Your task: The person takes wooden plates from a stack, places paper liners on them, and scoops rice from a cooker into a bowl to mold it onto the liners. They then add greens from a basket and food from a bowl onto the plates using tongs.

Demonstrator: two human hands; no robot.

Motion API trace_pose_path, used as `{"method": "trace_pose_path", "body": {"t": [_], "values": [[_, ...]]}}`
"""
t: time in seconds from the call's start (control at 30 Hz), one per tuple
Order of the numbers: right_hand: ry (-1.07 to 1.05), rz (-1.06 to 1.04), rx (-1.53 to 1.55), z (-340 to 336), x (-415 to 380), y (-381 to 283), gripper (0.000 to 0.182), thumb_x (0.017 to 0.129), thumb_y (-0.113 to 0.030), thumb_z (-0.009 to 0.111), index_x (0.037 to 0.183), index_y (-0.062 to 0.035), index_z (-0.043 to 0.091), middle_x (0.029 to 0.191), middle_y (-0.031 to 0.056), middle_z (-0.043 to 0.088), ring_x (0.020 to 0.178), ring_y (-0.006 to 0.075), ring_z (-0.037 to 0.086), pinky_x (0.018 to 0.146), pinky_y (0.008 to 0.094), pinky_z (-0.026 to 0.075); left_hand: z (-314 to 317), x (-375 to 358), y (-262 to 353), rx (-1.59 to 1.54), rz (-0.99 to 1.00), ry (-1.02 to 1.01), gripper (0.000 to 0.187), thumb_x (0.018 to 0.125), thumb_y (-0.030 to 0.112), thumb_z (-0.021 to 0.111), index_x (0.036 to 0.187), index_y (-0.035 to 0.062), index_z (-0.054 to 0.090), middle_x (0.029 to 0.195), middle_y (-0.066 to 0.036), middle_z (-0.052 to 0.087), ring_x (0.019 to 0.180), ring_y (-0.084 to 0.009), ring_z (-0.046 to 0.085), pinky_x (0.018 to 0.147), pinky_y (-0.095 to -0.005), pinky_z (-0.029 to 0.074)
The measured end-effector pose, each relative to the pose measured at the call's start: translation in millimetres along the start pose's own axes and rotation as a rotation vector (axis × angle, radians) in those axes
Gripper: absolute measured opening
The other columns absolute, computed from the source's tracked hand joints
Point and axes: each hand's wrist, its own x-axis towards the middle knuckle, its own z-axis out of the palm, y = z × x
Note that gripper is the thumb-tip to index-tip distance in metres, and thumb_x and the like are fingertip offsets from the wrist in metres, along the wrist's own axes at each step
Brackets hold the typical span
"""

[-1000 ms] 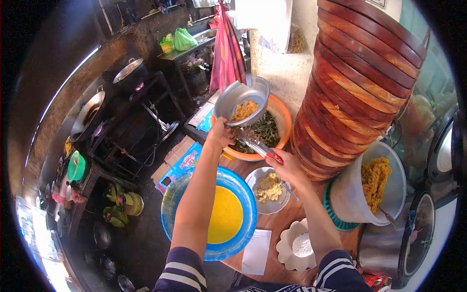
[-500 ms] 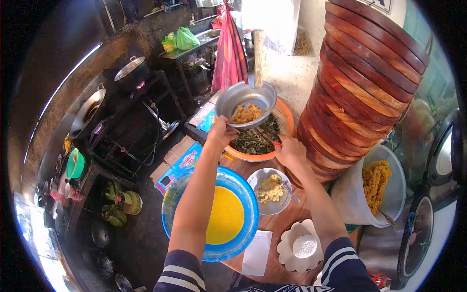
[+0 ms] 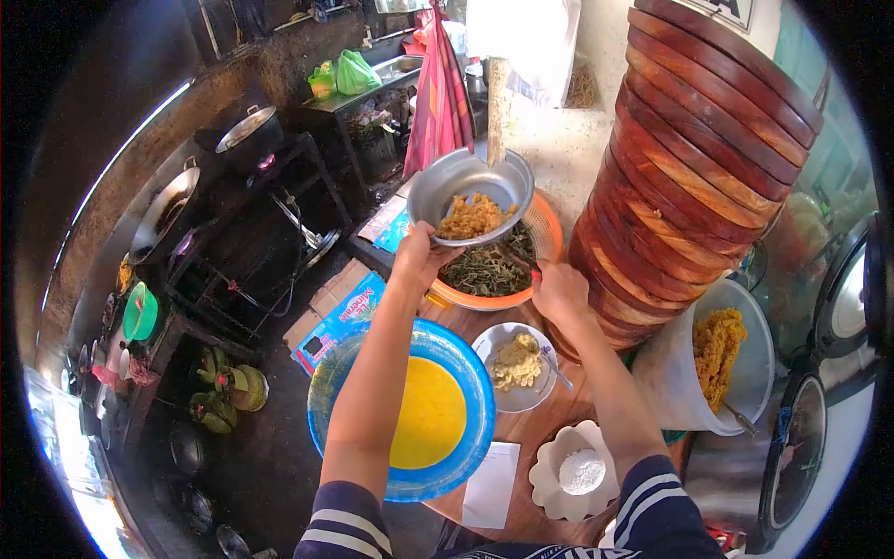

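**Metal bowl (image 3: 433, 191) above the leaves (image 3: 484, 275), portion not yet emptied**

From my remote station I view a wooden table (image 3: 559, 410) with work part-way along. The bowl hangs over the far side of the orange basket (image 3: 549, 233), its opening facing me, with orange mash (image 3: 473, 216) gathered toward its near side. My left hand (image 3: 421, 256) has its fingers clamped on the near-left rim. The fingers of my right hand (image 3: 563, 293) are closed on the red grip of a utensil (image 3: 517, 261), whose dark end reaches toward the bowl's near underside; whether they touch, I cannot tell.

Done, as far as I can judge: the leaves are in the basket, and a portion of mash is in the bowl. Left: that portion is out of the basket, and I see none of it on the visible leaves. A larger mass (image 3: 717, 354) sits in the pail (image 3: 666, 382) at right. Nearer me, yellow liquid (image 3: 428, 415) fills the bottom of a blue basin (image 3: 484, 419), pale paste (image 3: 518, 361) lies on a plate (image 3: 512, 401), and white powder (image 3: 582, 472) is heaped in a scalloped dish (image 3: 549, 480).
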Motion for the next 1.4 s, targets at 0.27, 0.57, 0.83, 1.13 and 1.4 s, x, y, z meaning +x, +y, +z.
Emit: {"method": "trace_pose_path", "body": {"t": [0.27, 0.57, 0.83, 1.13, 1.4], "values": [[-0.027, -0.126, -0.33, 28.4, 71.4, -3.5, 0.018, 0.074, -0.011, 0.06, 0.089, -0.0043, 0.067, 0.089, 0.0181, 0.065, 0.088, 0.0299, 0.064, 0.074, 0.0356, 0.052, -11.9, -128.6, 29.0, 0.1, 0.232, 0.205, 0.025, 0.085, 0.017, 0.046, 0.094, -0.0058, 0.053, 0.084, -0.012, 0.058, 0.07, -0.0195, 0.059, 0.063, -0.031, 0.052], [0.0, -0.241, -0.341, 22.8, 88.8, -6.3, 0.012, 0.069, -0.006, 0.06, 0.078, -0.0015, 0.067, 0.086, 0.0179, 0.066, 0.084, 0.0312, 0.064, 0.072, 0.0392, 0.052, -73.3, -315.2, -52.1, 0.213, 0.119, 0.398, 0.018, 0.087, 0.014, 0.048, 0.075, 0.0021, 0.053, 0.068, 0.001, 0.05, 0.058, -0.0076, 0.045, 0.049, -0.0237, 0.035], [0.077, -0.102, -0.168, -36.6, 54.6, -10.6, 0.016, 0.074, -0.01, 0.059, 0.082, 0.0018, 0.066, 0.086, 0.0189, 0.065, 0.086, 0.0293, 0.064, 0.073, 0.0398, 0.051, -87.7, -438.1, -112.6, 0.411, -0.153, 0.457, 0.012, 0.081, 0.004, 0.051, 0.079, -0.0042, 0.059, 0.076, -0.004, 0.06, 0.068, -0.0094, 0.052, 0.063, -0.0246, 0.04], [-0.199, -0.063, -0.167, -0.6, 52.8, 5.5, 0.019, 0.072, -0.012, 0.055, 0.08, 0.003, 0.064, 0.086, 0.0187, 0.065, 0.083, 0.0345, 0.063, 0.071, 0.0405, 0.05, -95.5, -474.3, -146.8, 0.474, -0.211, 0.373, 0.012, 0.081, 0.006, 0.053, 0.079, -0.0034, 0.06, 0.07, 0.001, 0.056, 0.062, -0.0068, 0.047, 0.056, -0.0249, 0.037], [-0.212, -0.178, -0.418, -29.9, 38.1, -24.7, 0.018, 0.07, -0.013, 0.06, 0.082, -0.0022, 0.068, 0.088, 0.0159, 0.067, 0.084, 0.0292, 0.064, 0.07, 0.0406, 0.05, -120.8, -501.5, -173.9, 0.457, -0.218, 0.462, 0.014, 0.083, 0.009, 0.053, 0.077, -0.0022, 0.059, 0.069, 0.002, 0.055, 0.061, -0.0063, 0.046, 0.054, -0.0244, 0.036]]}}
